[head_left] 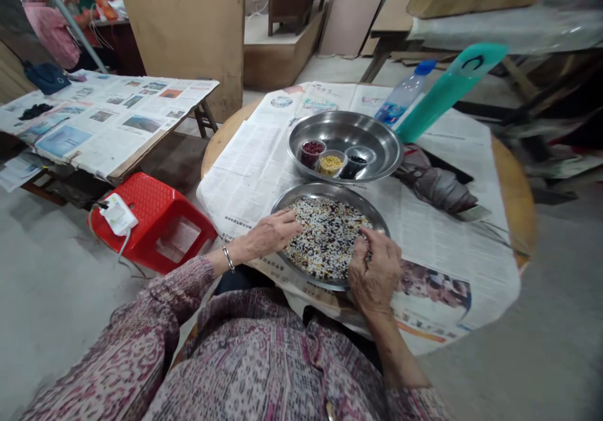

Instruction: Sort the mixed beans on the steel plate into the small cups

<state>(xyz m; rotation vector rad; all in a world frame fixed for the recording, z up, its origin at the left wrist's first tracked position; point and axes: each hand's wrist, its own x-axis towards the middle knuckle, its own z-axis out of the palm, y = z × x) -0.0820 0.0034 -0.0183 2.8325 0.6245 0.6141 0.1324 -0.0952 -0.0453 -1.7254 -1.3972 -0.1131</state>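
Observation:
A round metal plate in front of me holds a spread layer of mixed grains and small beans, white, black, yellow and dark red. Over the plate's left rim reaches my left hand, fingers closed and tips at the grains. My right hand lies at the right rim, thumb and fingers curled in a pinch; whatever is between them is too small to make out. Just behind stands a deeper metal basin. In it are small clear cups with red beans, yellow grains and black beans.
Newspaper covers the round table. A plastic bottle, a green sleeve-like object and a grey wrapped bundle are beyond the basin. To the left are a red stool with a power strip and another newspaper-covered table. A person is farther back.

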